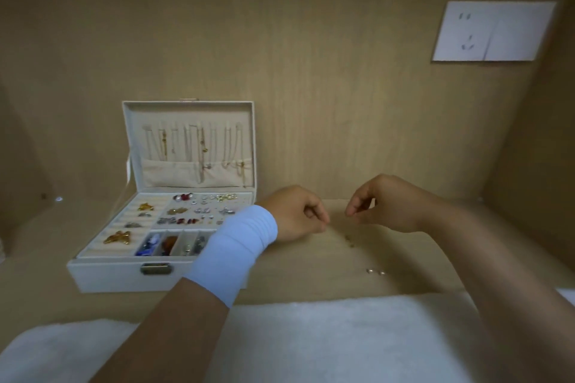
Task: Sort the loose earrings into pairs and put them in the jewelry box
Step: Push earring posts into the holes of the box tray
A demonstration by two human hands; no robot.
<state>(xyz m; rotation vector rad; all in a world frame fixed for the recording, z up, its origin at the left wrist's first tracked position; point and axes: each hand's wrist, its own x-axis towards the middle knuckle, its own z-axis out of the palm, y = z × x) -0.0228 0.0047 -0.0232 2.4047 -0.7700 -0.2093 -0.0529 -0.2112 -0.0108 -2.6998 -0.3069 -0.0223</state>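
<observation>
The white jewelry box (pixel 105 277) stands open at the left, its tray holding several earrings and trinkets and its lid hung with chains. My left hand (pixel 298 214), with a pale blue wristband, hovers to the right of the box with its fingers curled in; I see nothing in them. My right hand (pixel 382 205) faces it a little apart, thumb and forefinger pinched together as if on a tiny earring too small to make out. Loose earrings (pixel 350 241) lie on the wooden surface below the hands, and a small silver pair (pixel 375 271) lies nearer to me.
A wooden back wall with a white power socket (pixel 491 31) at the upper right encloses the shelf. Wooden side walls stand left and right. A white fluffy cloth (pixel 311 339) covers the near edge.
</observation>
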